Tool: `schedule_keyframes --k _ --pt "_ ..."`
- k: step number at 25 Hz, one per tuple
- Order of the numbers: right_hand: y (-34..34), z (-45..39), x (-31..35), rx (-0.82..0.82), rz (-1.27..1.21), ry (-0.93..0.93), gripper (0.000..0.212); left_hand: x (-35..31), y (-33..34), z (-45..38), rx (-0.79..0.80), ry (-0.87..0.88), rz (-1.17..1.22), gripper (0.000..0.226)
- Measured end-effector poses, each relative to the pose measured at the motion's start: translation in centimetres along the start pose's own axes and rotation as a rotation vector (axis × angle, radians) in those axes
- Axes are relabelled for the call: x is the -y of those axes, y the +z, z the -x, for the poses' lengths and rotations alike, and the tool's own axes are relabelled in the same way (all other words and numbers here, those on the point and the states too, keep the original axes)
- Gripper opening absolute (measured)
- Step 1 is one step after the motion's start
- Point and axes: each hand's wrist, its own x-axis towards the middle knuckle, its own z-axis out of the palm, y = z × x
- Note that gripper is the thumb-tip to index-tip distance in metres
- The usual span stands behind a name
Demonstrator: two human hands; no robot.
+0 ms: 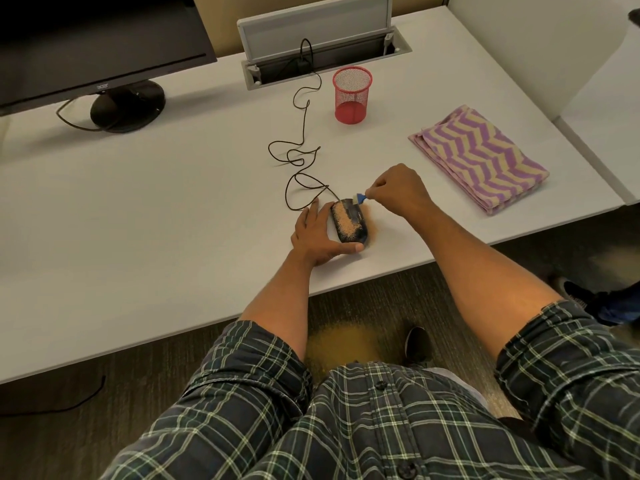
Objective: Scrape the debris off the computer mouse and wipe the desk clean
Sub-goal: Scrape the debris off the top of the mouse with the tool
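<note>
A black computer mouse (349, 221) lies on the white desk (173, 220) near the front edge, its left half coated in tan grains. My left hand (317, 235) grips it from the left side, thumb under its near end. My right hand (398, 192) pinches a small blue brush (359, 198) whose pale bristles touch the far end of the mouse. Some tan grains lie on the desk just right of the mouse (370, 233). The mouse cable (298, 157) loops away toward the back of the desk.
A folded purple-and-cream zigzag cloth (478, 157) lies to the right. A red mesh cup (351, 95) stands behind the cable loops. A monitor (97, 39) on its stand is at the back left, an open cable tray (325, 53) at the back centre. Tan grains lie on the carpet (339, 344).
</note>
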Motion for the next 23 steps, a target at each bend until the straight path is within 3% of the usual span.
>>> schedule_keyframes --k 3,15,17,21,23 --pt "-1.0 0.0 -0.2 0.096 0.030 0.007 0.020 -0.1 0.0 0.1 -0.002 0.003 0.007 0.123" --pt "-1.8 0.4 -0.3 0.112 0.150 0.043 0.030 -0.1 -0.1 0.0 0.004 0.000 0.001 0.124" --pt "-1.9 0.6 -0.1 0.085 0.089 0.018 0.023 -0.1 -0.1 0.0 0.003 0.003 0.007 0.124" --pt "-2.3 1.3 0.3 0.235 0.115 -0.079 0.018 0.0 0.0 -0.1 0.002 0.001 0.014 0.125" --pt "-2.5 1.5 0.6 0.216 0.082 -0.101 0.016 0.0 0.0 -0.1 0.004 -0.004 0.018 0.126"
